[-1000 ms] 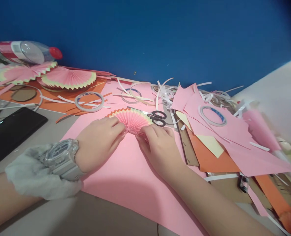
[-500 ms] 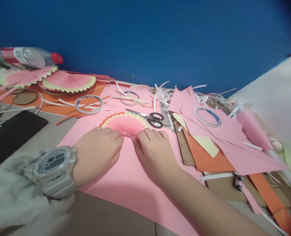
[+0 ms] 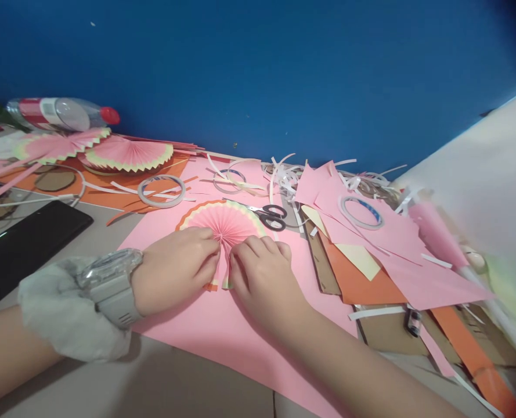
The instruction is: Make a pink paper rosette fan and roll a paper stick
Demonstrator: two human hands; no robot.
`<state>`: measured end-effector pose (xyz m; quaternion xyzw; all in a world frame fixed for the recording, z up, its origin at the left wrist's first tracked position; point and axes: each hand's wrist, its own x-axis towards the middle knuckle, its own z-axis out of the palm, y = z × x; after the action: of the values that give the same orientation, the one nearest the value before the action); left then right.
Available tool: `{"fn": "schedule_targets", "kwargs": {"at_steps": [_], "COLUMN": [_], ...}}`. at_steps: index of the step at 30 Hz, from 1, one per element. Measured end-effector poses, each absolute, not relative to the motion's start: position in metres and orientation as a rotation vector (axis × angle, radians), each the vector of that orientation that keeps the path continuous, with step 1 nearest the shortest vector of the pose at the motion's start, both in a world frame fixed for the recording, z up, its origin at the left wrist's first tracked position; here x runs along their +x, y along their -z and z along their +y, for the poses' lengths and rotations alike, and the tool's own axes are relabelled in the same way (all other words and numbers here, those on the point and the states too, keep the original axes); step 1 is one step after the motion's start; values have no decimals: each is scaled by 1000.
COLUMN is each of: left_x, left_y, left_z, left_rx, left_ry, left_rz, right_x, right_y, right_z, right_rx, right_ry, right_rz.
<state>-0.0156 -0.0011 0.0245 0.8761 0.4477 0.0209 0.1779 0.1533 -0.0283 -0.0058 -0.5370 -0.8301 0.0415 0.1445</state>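
On the large pink paper sheet [image 3: 223,331] at frame centre, the pleated pink paper fan [image 3: 225,223] spreads upward from both hands; left hand [image 3: 174,270] and right hand [image 3: 262,278], equally near, pinch its two lower ends.

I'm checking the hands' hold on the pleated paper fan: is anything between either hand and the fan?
Nothing visible. The left hand and the right hand both rest directly on the pleated paper fan, pinching its two end folds together at the lower middle. The scissors lie beyond the fan's right edge, clear of both hands.
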Motion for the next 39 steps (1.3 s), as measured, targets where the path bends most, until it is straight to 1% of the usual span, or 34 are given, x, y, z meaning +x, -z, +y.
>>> {"fn": "schedule_targets", "kwargs": {"at_steps": [5, 9, 14, 18, 24, 29, 35, 39], "left_x": [-18, -21, -22, -20, -18, -20, -25, -29], "left_y": [-21, -22, -24, -23, -18, -19, -28, -26], "left_z": [1, 4, 3, 2, 2, 8, 13, 16], "left_rx": [2441, 2456, 2470, 2481, 2431, 2261, 2165, 2142], "left_ry": [-95, -107, -117, -151, -323, -438, -857, -1028], "left_rz": [1204, 1115, 1169, 1236, 1330, 1285, 1331, 1382], "right_x": [154, 156, 158, 156, 155, 159, 166, 168], "right_y": [8, 8, 2, -2, 0, 3, 5, 5], "right_z": [-29, -27, -27, -30, -31, -27, -18, -13], "right_rx": [-1514, -1442, -1374, -1425, -1425, -1459, -1532, -1550], "right_ry": [-152, -244, -403, -407, -406, -453, -451, -498], "right_rz": [-2398, -2418, -2390, -2391, -2404, -2360, -2217, -2217]}}
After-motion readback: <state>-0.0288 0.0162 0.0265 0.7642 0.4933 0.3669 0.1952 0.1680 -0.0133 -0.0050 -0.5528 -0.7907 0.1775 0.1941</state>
